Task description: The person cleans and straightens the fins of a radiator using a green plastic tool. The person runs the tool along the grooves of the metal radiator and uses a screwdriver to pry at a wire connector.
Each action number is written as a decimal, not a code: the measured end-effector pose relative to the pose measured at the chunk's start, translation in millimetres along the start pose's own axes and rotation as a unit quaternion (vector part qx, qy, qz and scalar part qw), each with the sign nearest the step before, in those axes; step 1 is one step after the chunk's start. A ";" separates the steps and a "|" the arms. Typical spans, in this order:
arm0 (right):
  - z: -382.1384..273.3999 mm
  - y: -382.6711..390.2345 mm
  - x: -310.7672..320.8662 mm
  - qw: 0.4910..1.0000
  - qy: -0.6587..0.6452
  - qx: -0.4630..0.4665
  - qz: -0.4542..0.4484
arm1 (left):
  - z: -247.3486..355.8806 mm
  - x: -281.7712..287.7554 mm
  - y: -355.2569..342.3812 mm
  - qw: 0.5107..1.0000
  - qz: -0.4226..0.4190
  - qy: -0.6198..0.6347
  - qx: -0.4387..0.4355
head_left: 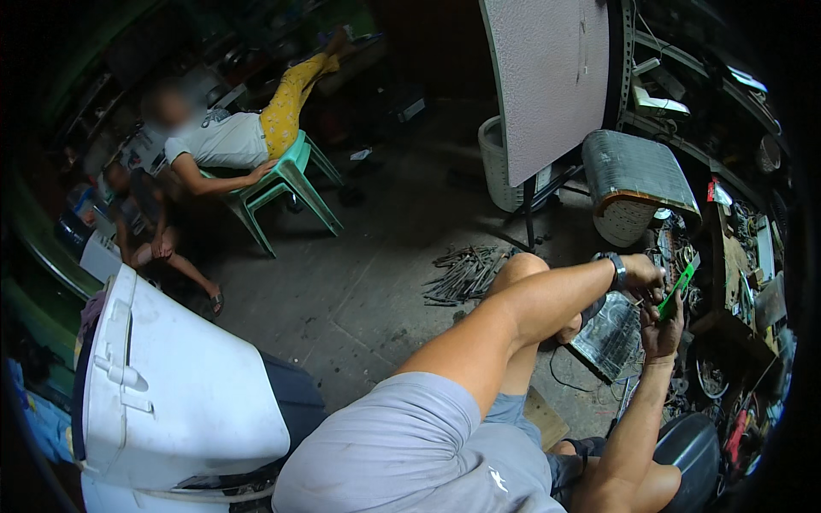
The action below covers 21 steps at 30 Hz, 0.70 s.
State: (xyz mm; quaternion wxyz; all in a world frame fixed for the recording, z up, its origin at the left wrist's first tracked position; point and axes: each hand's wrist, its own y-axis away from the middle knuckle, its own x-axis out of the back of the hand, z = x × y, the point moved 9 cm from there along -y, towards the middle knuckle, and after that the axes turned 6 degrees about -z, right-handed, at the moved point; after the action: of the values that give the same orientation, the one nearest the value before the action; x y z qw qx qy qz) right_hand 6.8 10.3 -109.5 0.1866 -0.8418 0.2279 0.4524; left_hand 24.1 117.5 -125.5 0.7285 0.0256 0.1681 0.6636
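My right hand (662, 333) is raised at the right, its fingers closed around a bright green utility knife (676, 293). The knife's pale blade tip points up and away. Right beside it my left hand (640, 272), with a dark watch on the wrist, has its fingers curled together; what they pinch, if anything, is too small to make out. Below both hands a dark, shiny flat panel (609, 335) lies on the floor.
A pile of thin sticks or rods (466, 274) lies beyond my knee. Shelves and a crowded bench (740, 274) stand at the right. A white appliance (184, 376) is at the left. One person lies across green plastic stools (295, 184); another sits nearby.
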 end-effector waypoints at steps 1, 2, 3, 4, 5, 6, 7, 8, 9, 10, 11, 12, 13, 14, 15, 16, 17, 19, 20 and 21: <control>-11.7 -0.1 6.0 1.000 0.015 -0.014 -0.008 | 8.2 -24.1 -2.3 1.000 -0.017 0.007 -0.020; -20.0 -0.1 14.4 0.999 0.039 -0.018 0.003 | 11.8 -34.0 2.5 0.999 -0.024 0.012 -0.032; -25.6 7.0 12.8 0.998 0.047 -0.015 0.028 | 13.4 -37.2 5.3 0.999 0.003 0.010 -0.048; -28.7 6.3 9.6 0.997 0.054 -0.011 0.055 | 16.4 -33.5 10.2 0.997 0.029 0.008 -0.064; -27.4 5.0 5.3 0.994 0.071 -0.040 0.072 | 23.4 -23.9 16.1 0.992 0.047 -0.096 -0.060; -24.3 2.6 6.7 0.990 0.084 -0.064 0.098 | 26.4 -13.0 25.2 0.982 0.055 -0.160 -0.085; -33.5 6.3 28.8 0.984 0.112 -0.047 0.130 | 24.5 -20.0 26.3 0.993 0.034 -0.097 -0.056; -50.4 23.4 45.6 0.952 0.210 -0.040 0.218 | 26.7 -29.3 33.3 0.995 0.043 -0.079 -0.030; -57.1 26.7 42.5 0.936 0.260 -0.048 0.233 | 29.8 -26.5 39.5 0.996 0.016 -0.072 -0.048; -61.2 28.8 47.0 0.917 0.306 -0.061 0.247 | 28.9 -23.3 45.8 0.993 0.021 -0.107 -0.032; -69.1 32.2 50.5 0.898 0.347 -0.073 0.262 | 31.8 -21.0 47.9 0.981 0.022 -0.194 0.000; -75.3 32.0 51.9 0.879 0.383 -0.091 0.270 | 45.4 -13.0 44.9 0.918 0.025 -0.392 -0.050; -82.5 31.1 52.0 0.846 0.456 -0.111 0.253 | 40.3 -4.3 38.0 0.904 0.014 -0.428 -0.019; -92.9 36.0 55.5 0.802 0.530 -0.137 0.239 | 45.8 -9.7 32.3 0.866 0.017 -0.499 -0.020; -98.9 35.9 49.6 0.724 0.635 -0.160 0.215 | 49.0 -8.1 31.3 0.837 0.011 -0.546 -0.031; -107.0 35.8 45.8 0.604 0.765 -0.145 0.171 | 47.4 -9.0 27.6 0.816 -0.017 -0.576 -0.053; -106.5 40.5 42.6 0.527 0.828 -0.123 0.144 | 39.2 -4.9 22.4 0.807 -0.027 -0.588 -0.055; -104.1 46.5 54.7 0.426 0.893 -0.102 0.106 | 18.2 7.5 11.9 0.809 -0.050 -0.584 -0.051; -106.1 51.0 53.9 0.413 0.896 -0.121 0.108 | 9.7 2.6 9.5 0.758 -0.081 -0.647 0.016; -113.1 56.4 50.4 0.383 0.911 -0.109 0.110 | 10.1 -7.5 8.2 0.734 -0.121 -0.669 0.001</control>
State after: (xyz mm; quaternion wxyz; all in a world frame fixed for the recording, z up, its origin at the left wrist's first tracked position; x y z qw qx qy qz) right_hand 76.6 -106.0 -99.3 -0.2776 -0.7300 0.3004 -0.5476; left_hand 18.6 113.1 -112.3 0.7272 0.4431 -0.3596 0.3815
